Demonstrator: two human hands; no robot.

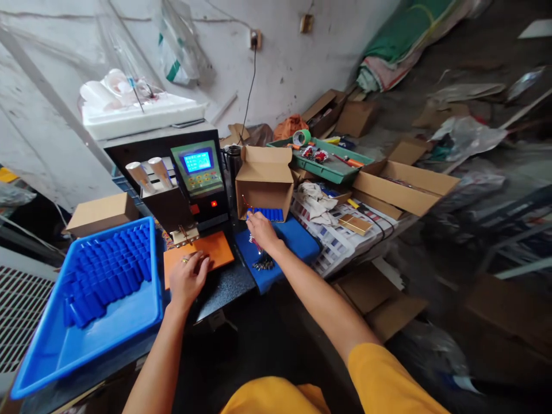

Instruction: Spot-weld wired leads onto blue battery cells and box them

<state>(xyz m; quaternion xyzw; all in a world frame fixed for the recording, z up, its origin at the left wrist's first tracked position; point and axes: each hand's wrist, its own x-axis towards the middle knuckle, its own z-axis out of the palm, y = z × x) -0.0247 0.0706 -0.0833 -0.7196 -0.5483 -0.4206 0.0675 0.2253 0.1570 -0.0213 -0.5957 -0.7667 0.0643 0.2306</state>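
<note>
My left hand (188, 277), a ring on one finger, lies on the orange board (222, 250) just below the electrode tips (184, 234) of a spot welder (198, 172). Its fingers are loosely bent, with nothing visible in them. At the front of an open cardboard box (264, 184), my right hand (262, 231) has its fingers closed on what appears to be a blue battery cell (249, 214) with thin red wires. Several blue cells (271, 214) stand in a row inside that box. Below the hand, a bundle of black-ended wires (264, 261) rests on a blue cloth (293, 244).
To the left stands a blue tray (125, 313) with many blue cells (110, 270). A closed carton (103, 214) sits behind it. A green tray (332, 158) with tape and tools, an open carton (405, 187) and a white rag (317, 201) lie to the right.
</note>
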